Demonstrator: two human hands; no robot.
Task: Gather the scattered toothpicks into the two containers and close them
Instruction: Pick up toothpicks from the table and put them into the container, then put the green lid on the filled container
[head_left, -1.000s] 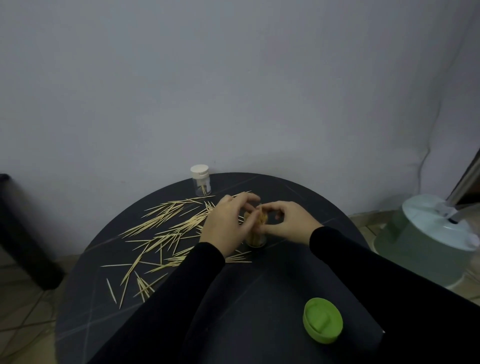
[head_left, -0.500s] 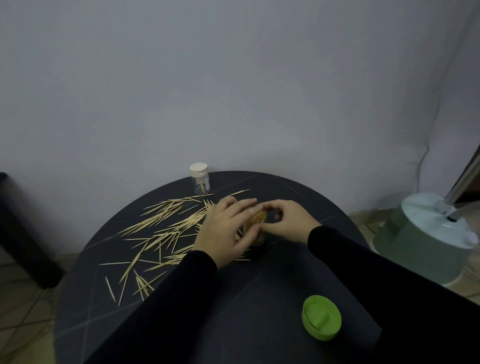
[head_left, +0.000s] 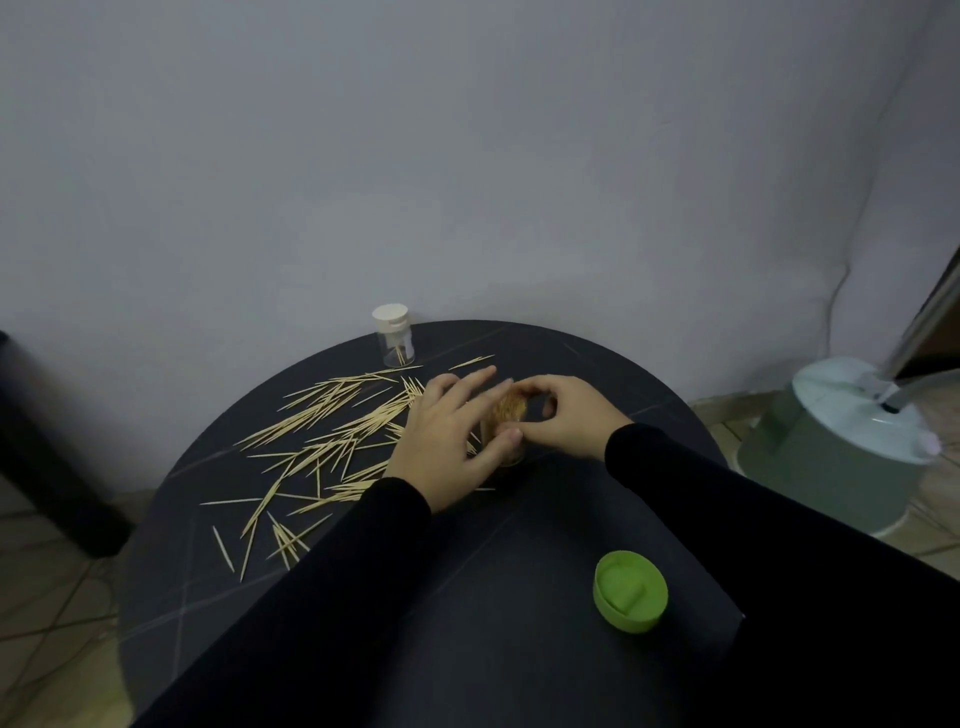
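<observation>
A clear container (head_left: 509, 415) packed with toothpicks stands open near the middle of the round black table (head_left: 519, 545). My right hand (head_left: 569, 418) grips its rim and side with curled fingers. My left hand (head_left: 447, 441) lies beside it with fingers stretched out flat, thumb touching the container. Several loose toothpicks (head_left: 332, 426) lie scattered on the table's left half. A second clear container (head_left: 395, 343) with a white cap on stands at the far edge, a few toothpicks inside. A green lid (head_left: 630, 591) lies upside down at the near right.
A pale green round appliance (head_left: 852, 447) stands on the tiled floor to the right of the table. A dark piece of furniture (head_left: 47, 457) sits at the left. The wall is right behind the table.
My left hand has let go of the toothpick bundle at the container's mouth and spread its fingers flat, sliding left over the loose toothpicks. My right hand stays on the container.
</observation>
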